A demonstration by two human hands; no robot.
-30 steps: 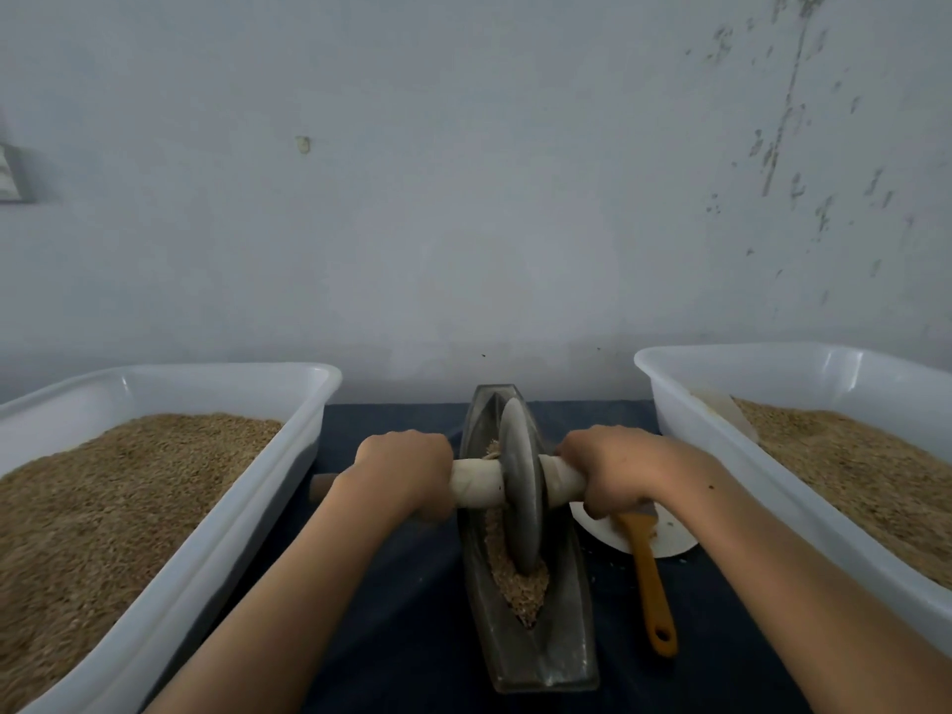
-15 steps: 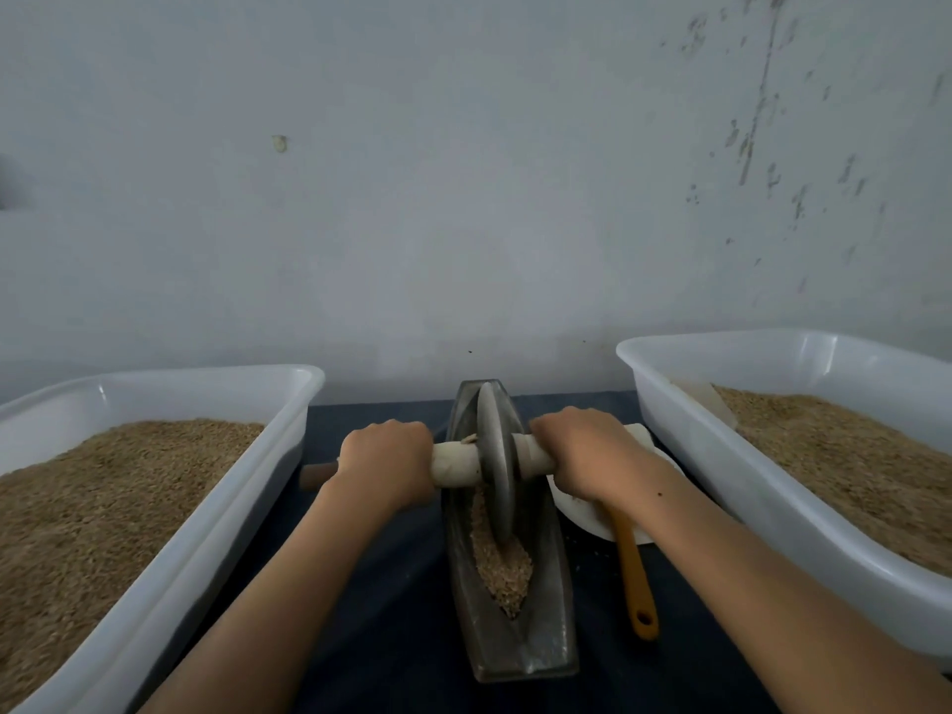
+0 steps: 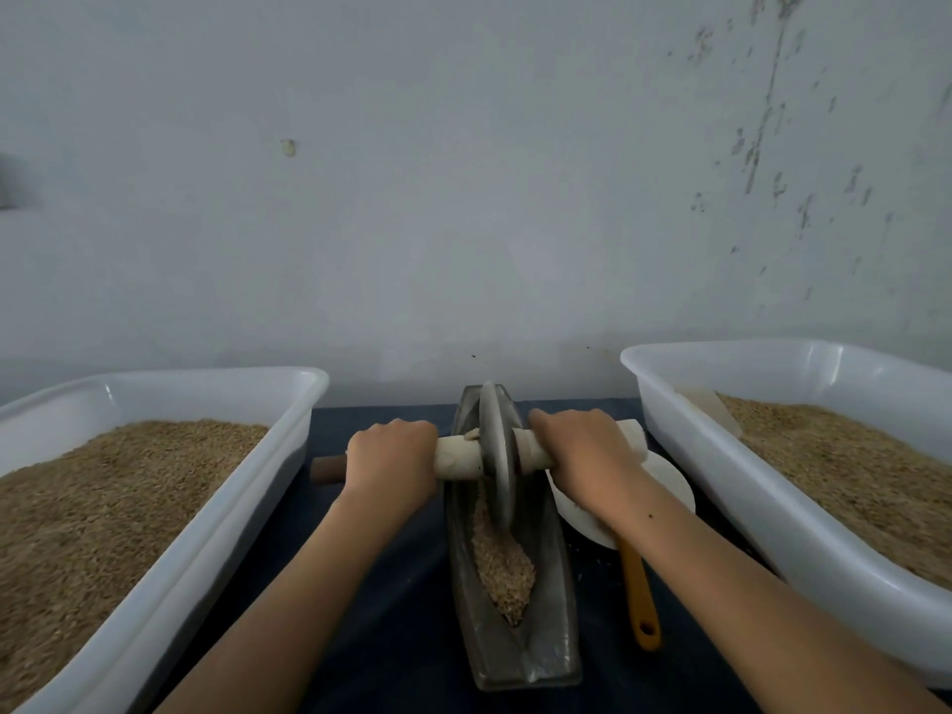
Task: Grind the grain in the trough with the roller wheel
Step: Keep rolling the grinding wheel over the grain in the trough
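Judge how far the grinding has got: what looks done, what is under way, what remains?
Done: grain lies in the trough. Under way: left hand and right hand grip the axle either side of the roller wheel, at the trough's far end. Left: the grain still looks coarse, so more passes seem needed.

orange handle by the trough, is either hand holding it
No, the orange handle lies on the dark cloth while the left hand and right hand grip the roller wheel axle.
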